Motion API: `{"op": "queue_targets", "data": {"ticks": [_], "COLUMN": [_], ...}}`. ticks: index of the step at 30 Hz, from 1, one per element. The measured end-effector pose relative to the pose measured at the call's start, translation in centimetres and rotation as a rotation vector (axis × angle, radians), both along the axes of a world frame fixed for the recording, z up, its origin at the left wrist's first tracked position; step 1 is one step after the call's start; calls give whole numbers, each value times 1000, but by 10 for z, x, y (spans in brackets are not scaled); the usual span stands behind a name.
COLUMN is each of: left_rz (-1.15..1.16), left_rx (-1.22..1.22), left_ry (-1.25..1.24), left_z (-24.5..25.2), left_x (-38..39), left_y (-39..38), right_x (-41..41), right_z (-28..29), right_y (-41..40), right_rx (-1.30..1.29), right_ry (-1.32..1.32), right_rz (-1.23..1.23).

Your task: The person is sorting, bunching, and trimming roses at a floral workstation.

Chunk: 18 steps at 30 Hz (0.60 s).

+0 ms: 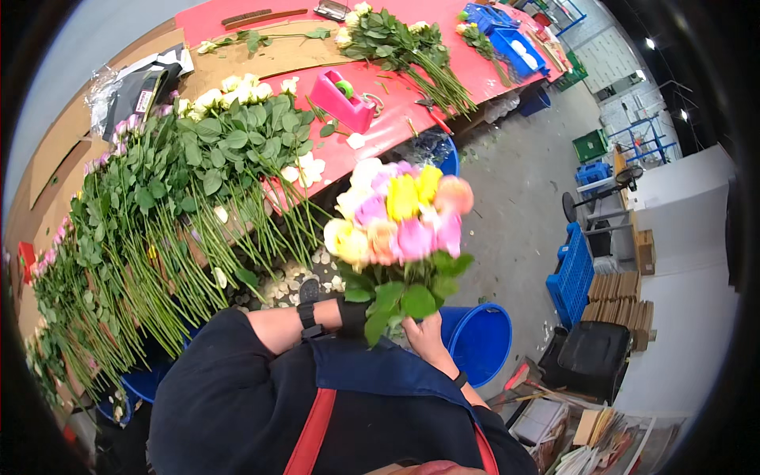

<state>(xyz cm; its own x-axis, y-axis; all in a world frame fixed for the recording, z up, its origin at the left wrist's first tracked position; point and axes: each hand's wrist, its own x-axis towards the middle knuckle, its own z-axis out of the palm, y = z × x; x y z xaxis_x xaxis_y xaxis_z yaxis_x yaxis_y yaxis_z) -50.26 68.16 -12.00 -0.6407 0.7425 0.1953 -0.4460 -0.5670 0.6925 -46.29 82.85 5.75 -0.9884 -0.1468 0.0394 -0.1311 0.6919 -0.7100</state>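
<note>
In front of my chest stands a bouquet of mixed roses (399, 217), with yellow, pink, peach, lilac and cream heads above green leaves (415, 300). My right hand (426, 339) is curled about it just below the foliage. My left hand (352, 316), in a black glove or cuff, reaches in from the other side against the leaves. Its fingers are hidden behind them, as are the lower stems. The rose heads look slightly blurred.
Long-stemmed roses (196, 172) cover the table at left, stems overhanging its edge. A pink tape dispenser (344, 101), red-handled pruners (436, 116) and another rose bunch (409, 53) lie beyond. A blue bin (484, 344) stands at right; petals (288, 285) litter the floor.
</note>
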Motion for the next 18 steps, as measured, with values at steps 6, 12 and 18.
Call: {"op": "queue_targets", "data": {"ticks": [6,12,18], "left_rz": [240,593,880], "left_rx": [59,-336,-1169], "left_ry": [-294,-18,599], "left_z": [53,132,170], "left_x": [-88,-157,-152], "left_y": [-5,-71,-132], "right_x": [-84,-181,-307], "right_z": [-20,-14,-4], "right_y": [-17,-31,-41], "right_rx": [72,-11,114], "right_ry": [-175,-165,-106], "right_rz": [-137,59,350]}}
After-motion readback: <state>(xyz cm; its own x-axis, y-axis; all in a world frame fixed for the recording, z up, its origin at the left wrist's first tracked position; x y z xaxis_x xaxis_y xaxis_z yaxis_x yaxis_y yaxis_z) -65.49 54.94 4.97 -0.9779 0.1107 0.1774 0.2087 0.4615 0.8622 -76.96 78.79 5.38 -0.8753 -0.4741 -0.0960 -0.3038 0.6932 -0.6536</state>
